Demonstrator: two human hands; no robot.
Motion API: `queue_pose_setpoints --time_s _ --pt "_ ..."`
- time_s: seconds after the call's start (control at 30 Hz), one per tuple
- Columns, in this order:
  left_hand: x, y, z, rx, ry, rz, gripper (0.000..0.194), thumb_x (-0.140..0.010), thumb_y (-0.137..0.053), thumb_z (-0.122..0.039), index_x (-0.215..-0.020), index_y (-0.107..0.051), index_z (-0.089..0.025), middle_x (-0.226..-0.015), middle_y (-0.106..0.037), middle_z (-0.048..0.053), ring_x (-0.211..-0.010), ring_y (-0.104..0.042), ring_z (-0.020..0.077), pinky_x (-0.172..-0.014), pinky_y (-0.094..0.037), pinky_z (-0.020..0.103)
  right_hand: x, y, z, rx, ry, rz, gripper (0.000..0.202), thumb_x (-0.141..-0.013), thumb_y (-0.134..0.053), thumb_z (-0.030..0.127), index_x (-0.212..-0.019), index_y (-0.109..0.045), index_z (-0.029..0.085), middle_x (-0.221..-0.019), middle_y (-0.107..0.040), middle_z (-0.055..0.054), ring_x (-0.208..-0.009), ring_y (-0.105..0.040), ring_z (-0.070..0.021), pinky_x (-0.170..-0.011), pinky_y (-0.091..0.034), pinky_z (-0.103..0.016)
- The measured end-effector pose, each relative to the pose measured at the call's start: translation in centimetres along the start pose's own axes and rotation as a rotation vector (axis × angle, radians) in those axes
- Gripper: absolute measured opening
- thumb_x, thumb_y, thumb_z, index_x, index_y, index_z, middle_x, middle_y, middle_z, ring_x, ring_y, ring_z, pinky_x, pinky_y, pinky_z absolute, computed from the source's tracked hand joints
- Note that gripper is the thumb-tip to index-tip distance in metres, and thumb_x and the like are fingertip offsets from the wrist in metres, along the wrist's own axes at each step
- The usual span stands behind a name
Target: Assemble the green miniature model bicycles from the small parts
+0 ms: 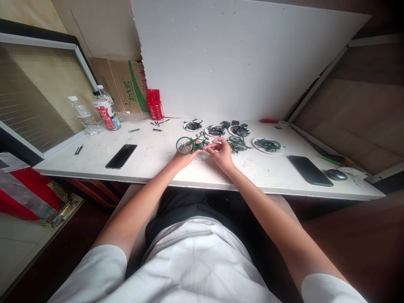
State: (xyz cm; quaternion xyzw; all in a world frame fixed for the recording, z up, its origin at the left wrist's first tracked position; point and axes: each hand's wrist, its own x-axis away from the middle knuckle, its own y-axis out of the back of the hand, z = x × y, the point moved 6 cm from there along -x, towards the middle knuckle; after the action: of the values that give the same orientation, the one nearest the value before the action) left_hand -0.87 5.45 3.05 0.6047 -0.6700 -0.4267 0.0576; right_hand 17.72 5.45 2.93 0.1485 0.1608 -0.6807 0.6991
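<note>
A small green model bicycle [185, 145] with one spoked wheel showing at its left end is held just above the table's front half. My left hand [187, 158] grips its frame from below, fingers closed. My right hand [221, 152] is at the bicycle's right end, thumb and fingertips pinched together there; whatever is between them is too small to make out. Right behind my right hand lie more green bicycle parts [239, 144]. Plates of black parts [216, 130] stand behind the bicycle, and a plate of green parts [267, 145] is farther right.
On the white table [158, 162] lie a black phone [121, 156] at left and a dark flat device [310, 170] beside a mouse [337, 174] at right. Bottles [106, 110], a red box [155, 104] and a cardboard box [121, 84] stand at the back left. A white board [240, 59] rises behind.
</note>
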Motion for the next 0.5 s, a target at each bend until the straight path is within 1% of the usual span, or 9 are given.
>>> queue_pose_setpoints --time_s 0.13,0.23,0.37,0.43,0.5 --pt "-0.1 -0.08 -0.14 -0.02 -0.031 -0.004 0.04 -0.106 -0.062 -0.039 -0.144 -0.067 -0.026 -0.137 -0.074 0.008 -0.14 -0.062 0.0276 -0.125 -0.044 0.044 -0.02 0.1 -0.08 0.004 -0.016 -0.016 0.072 -0.066 -0.095 0.065 -0.109 -0.051 0.028 -0.086 -0.078 -0.003 -0.08 -0.074 -0.0223 -0.052 -0.054 -0.027" --pt "-0.07 -0.1 -0.16 -0.045 -0.022 -0.002 0.041 -0.106 -0.061 -0.036 -0.146 -0.065 -0.026 -0.134 -0.075 0.008 -0.129 -0.067 0.0265 -0.126 -0.044 0.044 -0.05 0.09 -0.2 0.02 -0.013 -0.004 0.069 -0.068 -0.095 0.065 -0.11 -0.053 0.028 -0.085 -0.076 -0.002 -0.078 -0.072 -0.0216 -0.051 -0.053 -0.027" --pt "0.08 0.0 -0.37 -0.098 -0.023 -0.007 0.043 -0.106 -0.061 -0.035 -0.148 -0.063 -0.025 -0.13 -0.076 0.009 -0.109 -0.072 0.025 -0.121 -0.048 0.044 -0.1 0.14 -0.54 0.028 -0.017 0.008 0.065 -0.071 -0.093 0.062 -0.11 -0.054 0.028 -0.085 -0.074 -0.002 -0.079 -0.072 -0.0221 -0.051 -0.053 -0.028" --pt "0.15 0.05 -0.49 -0.118 -0.027 -0.011 0.043 -0.106 -0.061 -0.034 -0.148 -0.062 -0.025 -0.13 -0.076 0.009 -0.105 -0.073 0.0244 -0.12 -0.049 0.044 -0.13 0.17 -0.7 0.033 -0.017 0.009 0.063 -0.073 -0.092 0.061 -0.11 -0.054 0.028 -0.086 -0.074 -0.002 -0.08 -0.072 -0.0222 -0.051 -0.053 -0.028" --pt "0.2 0.05 -0.57 -0.132 -0.028 -0.012 0.042 -0.106 -0.061 -0.034 -0.148 -0.062 -0.025 -0.128 -0.077 0.009 -0.106 -0.072 0.0245 -0.121 -0.048 0.043 -0.17 0.17 -0.79 0.036 -0.009 0.012 0.061 -0.074 -0.091 0.06 -0.11 -0.053 0.029 -0.087 -0.074 -0.003 -0.081 -0.073 -0.0221 -0.051 -0.053 -0.027"
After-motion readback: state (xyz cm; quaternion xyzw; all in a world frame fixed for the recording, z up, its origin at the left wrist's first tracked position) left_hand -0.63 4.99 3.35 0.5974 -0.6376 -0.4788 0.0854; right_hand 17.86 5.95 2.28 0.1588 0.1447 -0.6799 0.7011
